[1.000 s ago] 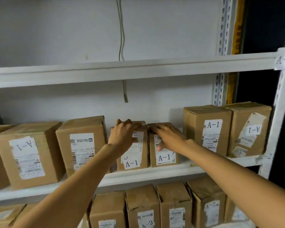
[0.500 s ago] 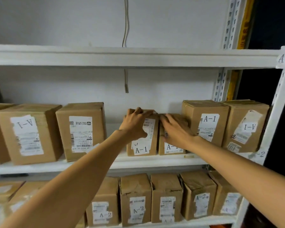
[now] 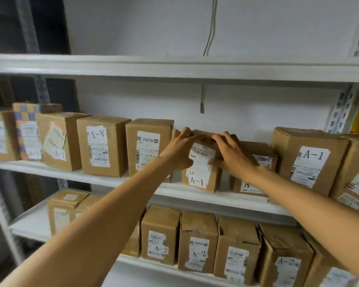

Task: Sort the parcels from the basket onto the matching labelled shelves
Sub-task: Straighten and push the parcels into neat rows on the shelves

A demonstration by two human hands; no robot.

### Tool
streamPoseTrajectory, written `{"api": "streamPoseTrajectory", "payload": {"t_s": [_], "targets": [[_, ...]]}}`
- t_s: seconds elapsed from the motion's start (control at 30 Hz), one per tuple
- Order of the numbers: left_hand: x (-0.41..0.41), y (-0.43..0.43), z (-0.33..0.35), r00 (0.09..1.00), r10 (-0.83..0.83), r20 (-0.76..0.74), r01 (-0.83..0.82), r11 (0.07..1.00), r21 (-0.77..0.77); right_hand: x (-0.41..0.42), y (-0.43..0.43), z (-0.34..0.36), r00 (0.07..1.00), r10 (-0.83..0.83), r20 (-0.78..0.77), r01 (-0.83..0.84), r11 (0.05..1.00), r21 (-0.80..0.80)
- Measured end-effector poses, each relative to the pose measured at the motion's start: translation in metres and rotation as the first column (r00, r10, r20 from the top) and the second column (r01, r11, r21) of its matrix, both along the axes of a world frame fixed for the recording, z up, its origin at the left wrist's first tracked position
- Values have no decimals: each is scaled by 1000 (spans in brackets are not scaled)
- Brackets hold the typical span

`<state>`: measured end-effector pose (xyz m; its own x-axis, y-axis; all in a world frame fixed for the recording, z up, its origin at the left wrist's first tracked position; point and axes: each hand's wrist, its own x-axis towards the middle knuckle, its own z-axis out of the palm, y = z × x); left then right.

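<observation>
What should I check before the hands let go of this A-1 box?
1. Box label reads A-1: ok.
2. Big box on the same shelf reads A-1 too: ok.
3. Shelf's own tag: cannot tell, out of view.
4. Box stands on the shelf, behind its front edge: ok.
5. Left hand and right hand both grip the box top: ok.

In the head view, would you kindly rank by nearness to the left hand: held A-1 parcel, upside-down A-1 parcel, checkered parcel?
1. Held A-1 parcel, under the left hand.
2. Upside-down A-1 parcel, further left.
3. Checkered parcel, far left.
</observation>
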<state>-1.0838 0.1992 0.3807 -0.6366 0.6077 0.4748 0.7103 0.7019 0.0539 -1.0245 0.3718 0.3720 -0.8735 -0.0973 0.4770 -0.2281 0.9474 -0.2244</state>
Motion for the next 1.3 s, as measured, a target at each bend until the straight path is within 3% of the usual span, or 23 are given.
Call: {"api": "streamPoseTrajectory", "payload": {"t_s": [0.13,0.23,0.53,0.77,0.93,1.3], "targets": [[11,13,2,993,-51,105,44,997,70,9,18,3,998,-35,-60,34,999,-23],[15,25,0,994,-71,77,64,993,95,14,22,5,994,-70,-80,68,997,-23],[33,17,8,989,-126,75,122,991,54,10,21,8,992,-120,46,120,993,1],[11,-37,15,997,-71,-8,71,985,159,6,-5,23,953,-298,-54,301,917,263],[-14,-100,32,992,50,-118,-19,968,250,-1,-66,29,954,-173,-246,261,882,392],[-81,-241,48,979,180,-95,-164,974,157,-70,-189,46,973,-92,-213,170,907,385]]}}
